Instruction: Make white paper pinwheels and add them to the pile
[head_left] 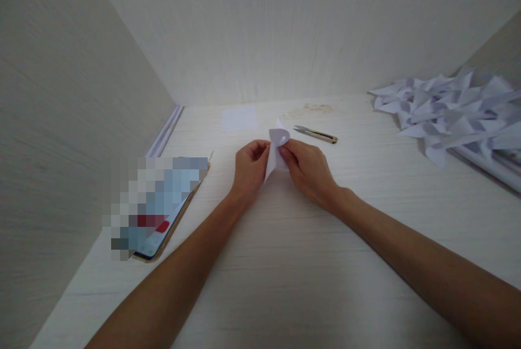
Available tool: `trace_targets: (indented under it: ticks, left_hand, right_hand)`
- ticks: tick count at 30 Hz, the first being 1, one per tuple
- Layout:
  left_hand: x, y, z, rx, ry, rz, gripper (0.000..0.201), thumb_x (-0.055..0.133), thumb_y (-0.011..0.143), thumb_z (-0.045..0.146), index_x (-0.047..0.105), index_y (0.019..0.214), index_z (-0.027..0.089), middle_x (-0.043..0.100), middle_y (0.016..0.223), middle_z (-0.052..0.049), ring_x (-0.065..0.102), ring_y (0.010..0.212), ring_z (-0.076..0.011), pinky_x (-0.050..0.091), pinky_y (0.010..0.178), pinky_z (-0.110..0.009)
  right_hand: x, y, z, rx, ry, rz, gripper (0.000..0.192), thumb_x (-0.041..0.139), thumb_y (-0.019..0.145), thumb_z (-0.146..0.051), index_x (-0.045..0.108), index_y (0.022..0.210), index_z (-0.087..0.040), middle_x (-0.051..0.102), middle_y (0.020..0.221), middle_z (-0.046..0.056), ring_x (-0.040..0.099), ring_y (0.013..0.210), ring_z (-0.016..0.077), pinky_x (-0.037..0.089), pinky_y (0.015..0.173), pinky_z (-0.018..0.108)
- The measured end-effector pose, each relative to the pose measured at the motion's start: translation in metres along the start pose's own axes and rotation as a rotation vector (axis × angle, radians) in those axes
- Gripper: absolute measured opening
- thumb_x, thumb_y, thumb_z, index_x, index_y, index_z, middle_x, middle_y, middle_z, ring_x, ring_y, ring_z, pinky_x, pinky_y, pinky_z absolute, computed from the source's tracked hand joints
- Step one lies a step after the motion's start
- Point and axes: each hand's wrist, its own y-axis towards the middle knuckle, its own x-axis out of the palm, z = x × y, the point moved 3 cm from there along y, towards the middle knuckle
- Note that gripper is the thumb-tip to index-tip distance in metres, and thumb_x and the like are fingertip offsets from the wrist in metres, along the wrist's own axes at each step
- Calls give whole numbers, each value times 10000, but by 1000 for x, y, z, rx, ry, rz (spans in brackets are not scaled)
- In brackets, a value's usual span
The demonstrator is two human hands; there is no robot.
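A white paper pinwheel with curled-over points is held up between both hands, above the middle of the table. My left hand is closed on its left side, the fingers curled in behind the paper. From the right, my right hand pinches the paper near its centre between thumb and fingers. The palms hide part of the paper. Thread snips lie just beyond my right hand, blades pointing left. A flat white paper square rests beyond my left hand.
A heap of folded white paper pinwheels sits at the right, with white rolled sticks under it. A phone, partly blurred out, lies at the left. More white sticks lie along the left wall. Pale walls enclose the table.
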Motion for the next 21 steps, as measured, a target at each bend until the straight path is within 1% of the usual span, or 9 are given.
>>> trace_targets:
  ticks: [2, 5, 8, 12, 16, 21]
  left_hand:
    - [-1, 0, 0, -1, -17, 14, 117, 624, 626, 260, 580, 609, 152, 572, 538, 31, 495, 499, -73, 390, 505, -202]
    - [-1, 0, 0, 3, -21, 41, 125, 619, 630, 265, 578, 593, 153, 561, 518, 35, 468, 473, -62, 358, 468, -190]
    - [0, 0, 0, -11, -12, 31, 133, 632, 621, 277, 600, 606, 150, 573, 533, 28, 458, 470, -58, 349, 460, -188]
    - [2, -1, 2, -46, -3, -21, 185, 667, 585, 324, 615, 606, 147, 580, 537, 20, 502, 517, -82, 393, 506, -209]
    - [2, -2, 4, -58, 1, -31, 198, 681, 568, 327, 614, 593, 143, 579, 531, 19, 502, 512, -82, 389, 501, -207]
    - [2, -3, 2, -84, -25, -70, 184, 688, 551, 299, 604, 589, 140, 568, 520, 26, 485, 485, -76, 393, 495, -207]
  right_hand:
    - [0, 1, 1, 4, 44, 20, 199, 404, 836, -226, 509, 675, -174, 555, 644, 26, 444, 566, 133, 280, 531, 257]
    - [-1, 0, 5, 3, 111, 89, 126, 466, 802, -228, 501, 693, -177, 536, 632, 8, 447, 564, 124, 299, 534, 248]
    - [-2, -2, 5, -30, 136, 135, 98, 459, 793, -192, 477, 697, -183, 528, 655, 11, 449, 588, 126, 318, 558, 250]
    - [-1, -2, 4, -51, 130, 128, 137, 404, 808, -175, 446, 678, -193, 513, 661, 17, 431, 593, 132, 314, 568, 260]
    - [-1, -2, 2, -43, 123, 119, 164, 386, 804, -168, 424, 646, -193, 494, 638, 15, 398, 568, 129, 284, 545, 266]
    - [-3, -2, -3, -3, 225, 103, 170, 409, 785, -166, 421, 617, -190, 463, 590, -5, 384, 537, 118, 271, 525, 261]
